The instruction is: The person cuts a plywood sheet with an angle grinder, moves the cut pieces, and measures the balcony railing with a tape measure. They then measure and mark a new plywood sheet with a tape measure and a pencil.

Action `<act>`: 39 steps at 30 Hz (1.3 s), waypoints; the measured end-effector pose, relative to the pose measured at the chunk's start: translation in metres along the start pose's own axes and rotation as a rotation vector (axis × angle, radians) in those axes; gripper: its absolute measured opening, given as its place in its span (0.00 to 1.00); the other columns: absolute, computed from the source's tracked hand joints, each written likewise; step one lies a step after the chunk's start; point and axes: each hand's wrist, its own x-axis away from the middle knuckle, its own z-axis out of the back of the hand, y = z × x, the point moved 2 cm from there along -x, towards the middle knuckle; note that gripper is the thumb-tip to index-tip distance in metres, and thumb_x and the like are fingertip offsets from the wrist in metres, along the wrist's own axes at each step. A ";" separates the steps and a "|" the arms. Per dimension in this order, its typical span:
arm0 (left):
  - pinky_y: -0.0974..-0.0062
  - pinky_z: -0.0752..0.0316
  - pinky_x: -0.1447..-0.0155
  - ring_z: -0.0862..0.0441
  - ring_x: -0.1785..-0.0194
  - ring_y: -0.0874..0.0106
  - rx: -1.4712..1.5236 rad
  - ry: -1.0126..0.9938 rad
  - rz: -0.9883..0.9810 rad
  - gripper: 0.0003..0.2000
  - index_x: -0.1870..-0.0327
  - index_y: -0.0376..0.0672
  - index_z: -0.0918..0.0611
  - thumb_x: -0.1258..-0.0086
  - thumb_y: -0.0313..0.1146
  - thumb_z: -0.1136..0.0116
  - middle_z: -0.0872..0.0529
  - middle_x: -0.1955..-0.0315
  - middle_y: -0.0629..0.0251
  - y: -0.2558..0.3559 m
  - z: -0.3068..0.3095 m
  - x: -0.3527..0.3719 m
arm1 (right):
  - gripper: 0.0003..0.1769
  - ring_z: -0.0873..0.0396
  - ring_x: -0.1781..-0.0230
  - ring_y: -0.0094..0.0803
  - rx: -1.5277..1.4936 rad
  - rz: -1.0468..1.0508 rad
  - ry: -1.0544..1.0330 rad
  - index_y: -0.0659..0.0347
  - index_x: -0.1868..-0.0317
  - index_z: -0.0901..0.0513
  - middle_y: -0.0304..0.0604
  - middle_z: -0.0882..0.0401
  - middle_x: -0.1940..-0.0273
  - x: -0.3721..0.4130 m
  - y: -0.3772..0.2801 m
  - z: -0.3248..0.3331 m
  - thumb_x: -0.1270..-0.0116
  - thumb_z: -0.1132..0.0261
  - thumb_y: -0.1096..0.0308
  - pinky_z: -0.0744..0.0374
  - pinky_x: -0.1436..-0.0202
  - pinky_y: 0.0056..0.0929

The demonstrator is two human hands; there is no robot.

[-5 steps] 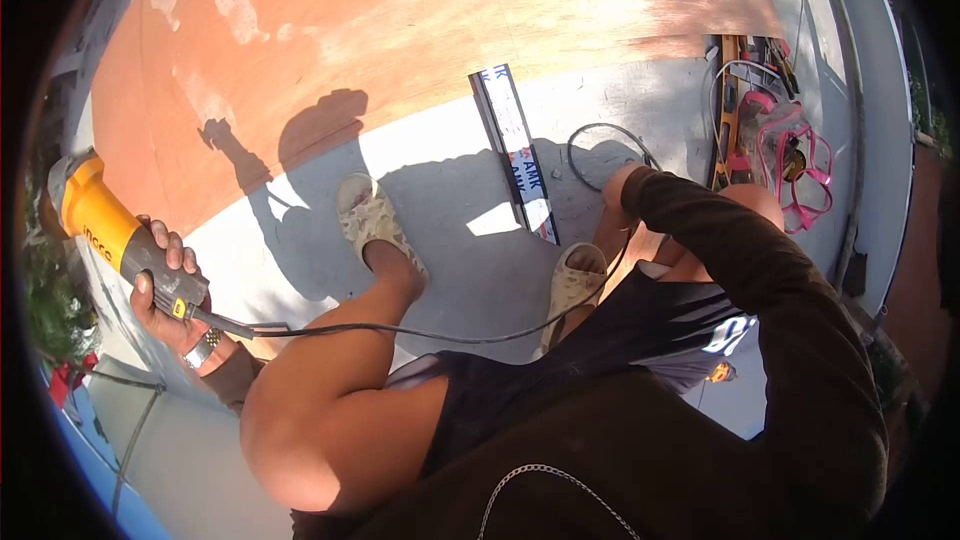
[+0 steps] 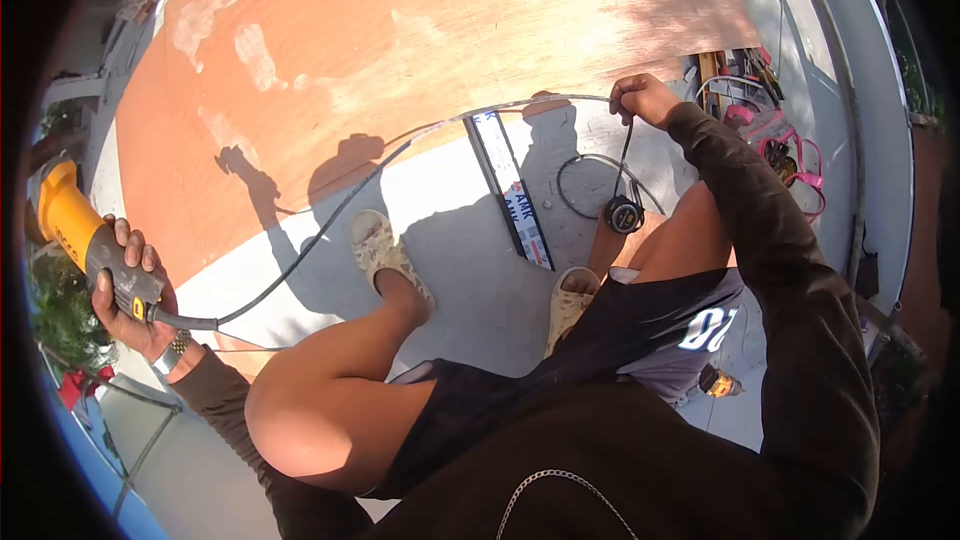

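My left hand [image 2: 130, 280] is wrapped round the black grip of a yellow and black angle grinder [image 2: 75, 215], raised at the left edge. Its far end is partly cut off by the dark lens border. From the grip the black power cord [image 2: 310, 240] rises in a long arc across to my right hand [image 2: 645, 100], whose fingers pinch it above the edge of the orange-brown board. Beyond those fingers the cord hangs down toward the floor. Below it, beside my right leg, is a round black thing like a tape measure [image 2: 623, 215].
A metal profile strip [image 2: 510, 190] with blue-and-white AMK film lies on the grey floor [image 2: 450, 190]. The orange-brown board [image 2: 400, 40] spreads ahead. Tools and a pink-strapped bag [image 2: 790, 155] sit at right. A yellow and black tool [image 2: 722, 382] rests behind my right thigh.
My right hand has come up and forward from beside my right knee, lifting the cord off my legs into an arc. The grinder has shifted slightly left and down.
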 end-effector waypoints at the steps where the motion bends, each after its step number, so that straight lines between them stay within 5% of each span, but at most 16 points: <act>1: 0.70 0.24 0.50 0.27 0.55 0.66 -0.014 -0.070 -0.110 0.32 0.33 0.26 0.39 0.35 0.29 0.40 0.31 0.53 0.52 0.004 0.005 -0.005 | 0.12 0.18 0.73 0.30 0.095 0.140 0.314 0.68 0.67 0.14 0.43 0.18 0.76 -0.005 -0.010 0.038 0.39 0.45 0.74 0.22 0.66 0.28; 4: 0.68 0.25 0.47 0.27 0.52 0.64 0.108 -0.125 -0.117 0.30 0.32 0.27 0.41 0.33 0.25 0.43 0.31 0.49 0.49 0.042 -0.053 -0.018 | 0.14 0.16 0.68 0.30 0.493 0.185 0.933 0.60 0.63 0.13 0.42 0.16 0.70 0.032 0.016 0.084 0.38 0.46 0.74 0.22 0.66 0.30; 5: 0.68 0.26 0.47 0.27 0.51 0.64 0.127 -0.151 -0.113 0.29 0.32 0.26 0.41 0.33 0.24 0.44 0.32 0.49 0.49 0.055 -0.080 -0.027 | 0.14 0.16 0.68 0.30 0.478 0.188 0.947 0.60 0.63 0.13 0.42 0.16 0.70 0.042 0.017 0.091 0.38 0.46 0.74 0.22 0.66 0.30; 7: 0.67 0.26 0.46 0.28 0.51 0.64 0.199 -0.197 -0.124 0.28 0.33 0.26 0.41 0.32 0.22 0.46 0.32 0.49 0.48 0.069 -0.128 -0.041 | 0.17 0.17 0.66 0.28 -0.204 -0.062 0.634 0.55 0.54 0.15 0.37 0.16 0.64 0.065 0.038 0.098 0.39 0.47 0.77 0.22 0.64 0.30; 11: 0.66 0.26 0.46 0.27 0.50 0.63 0.203 -0.279 -0.209 0.28 0.33 0.25 0.41 0.32 0.22 0.45 0.32 0.48 0.48 0.057 -0.167 -0.043 | 0.18 0.18 0.49 0.46 0.485 0.093 0.559 0.53 0.44 0.17 0.47 0.18 0.44 0.095 0.126 -0.016 0.34 0.38 0.66 0.21 0.42 0.40; 12: 0.66 0.26 0.46 0.27 0.50 0.63 0.166 -0.287 -0.203 0.28 0.33 0.26 0.41 0.32 0.22 0.45 0.32 0.48 0.48 0.055 -0.177 -0.043 | 0.21 0.23 0.39 0.46 0.265 0.012 0.533 0.51 0.40 0.18 0.46 0.24 0.35 0.105 0.138 -0.054 0.32 0.39 0.59 0.24 0.39 0.44; 13: 0.66 0.25 0.46 0.27 0.51 0.64 0.118 -0.301 -0.202 0.27 0.34 0.26 0.39 0.31 0.24 0.45 0.30 0.48 0.48 0.054 -0.185 -0.043 | 0.23 0.30 0.31 0.47 0.332 0.105 0.366 0.48 0.37 0.20 0.49 0.27 0.33 0.057 0.248 -0.084 0.30 0.41 0.54 0.26 0.35 0.45; 20: 0.69 0.20 0.49 0.22 0.53 0.67 -0.278 -0.159 -0.268 0.25 0.35 0.30 0.33 0.31 0.29 0.41 0.23 0.50 0.51 0.038 -0.249 -0.009 | 0.23 0.36 0.27 0.48 0.473 -0.384 0.893 0.50 0.38 0.20 0.54 0.27 0.33 0.098 0.217 -0.129 0.31 0.38 0.55 0.27 0.33 0.47; 23: 0.76 0.15 0.66 0.16 0.65 0.69 -0.514 0.023 -0.223 0.22 0.45 0.32 0.27 0.39 0.30 0.37 0.18 0.61 0.57 -0.005 -0.282 0.018 | 0.22 0.29 0.32 0.49 0.477 -0.501 0.934 0.59 0.38 0.21 0.59 0.24 0.36 0.144 0.162 -0.087 0.31 0.36 0.63 0.26 0.33 0.45; 25: 0.77 0.17 0.65 0.16 0.65 0.73 -0.657 -0.036 -0.091 0.24 0.45 0.36 0.26 0.45 0.26 0.34 0.18 0.64 0.62 -0.041 -0.302 0.031 | 0.21 0.18 0.44 0.38 -0.052 0.020 1.117 0.70 0.38 0.24 0.48 0.17 0.45 0.139 0.177 -0.036 0.27 0.37 0.68 0.24 0.39 0.33; 29: 0.74 0.22 0.52 0.18 0.60 0.71 -0.737 -0.340 0.214 0.30 0.43 0.32 0.27 0.46 0.31 0.28 0.18 0.63 0.63 -0.163 -0.332 0.050 | 0.34 0.17 0.45 0.38 -0.926 0.740 0.264 0.68 0.27 0.34 0.54 0.19 0.41 0.196 -0.084 -0.093 0.24 0.36 0.56 0.23 0.37 0.34; 31: 0.71 0.23 0.45 0.17 0.50 0.70 -0.729 -0.424 0.374 0.34 0.37 0.30 0.31 0.44 0.30 0.28 0.17 0.51 0.58 -0.219 -0.348 0.068 | 0.26 0.16 0.49 0.40 -1.336 0.556 0.095 0.65 0.38 0.29 0.51 0.18 0.48 0.198 -0.136 -0.112 0.26 0.34 0.56 0.18 0.44 0.36; 32: 0.69 0.22 0.45 0.17 0.49 0.67 -0.669 -0.473 0.171 0.38 0.35 0.28 0.36 0.43 0.31 0.28 0.18 0.51 0.55 -0.257 -0.350 0.083 | 0.21 0.16 0.53 0.39 -1.501 0.388 0.117 0.63 0.44 0.26 0.49 0.17 0.53 0.188 -0.139 -0.113 0.27 0.34 0.57 0.16 0.48 0.37; 34: 0.65 0.22 0.44 0.16 0.46 0.59 -0.880 -0.474 0.374 0.39 0.33 0.30 0.39 0.42 0.31 0.28 0.18 0.50 0.46 -0.247 -0.358 0.101 | 0.17 0.16 0.58 0.39 -1.496 0.384 0.134 0.61 0.50 0.26 0.47 0.19 0.59 0.158 -0.087 -0.112 0.29 0.34 0.60 0.15 0.53 0.38; 36: 0.57 0.22 0.42 0.18 0.43 0.43 -1.048 -0.696 0.315 0.38 0.33 0.30 0.41 0.40 0.32 0.31 0.21 0.48 0.33 -0.247 -0.350 0.112 | 0.13 0.17 0.63 0.38 -1.489 0.390 0.173 0.59 0.55 0.27 0.45 0.20 0.64 0.151 -0.068 -0.104 0.31 0.34 0.63 0.15 0.57 0.39; 39: 0.53 0.23 0.42 0.20 0.42 0.39 -0.976 -0.752 0.209 0.33 0.34 0.34 0.40 0.36 0.28 0.35 0.22 0.46 0.29 -0.256 -0.330 0.112 | 0.11 0.19 0.70 0.36 -1.531 0.319 0.178 0.60 0.57 0.26 0.43 0.23 0.69 0.146 -0.067 -0.100 0.35 0.34 0.66 0.15 0.63 0.40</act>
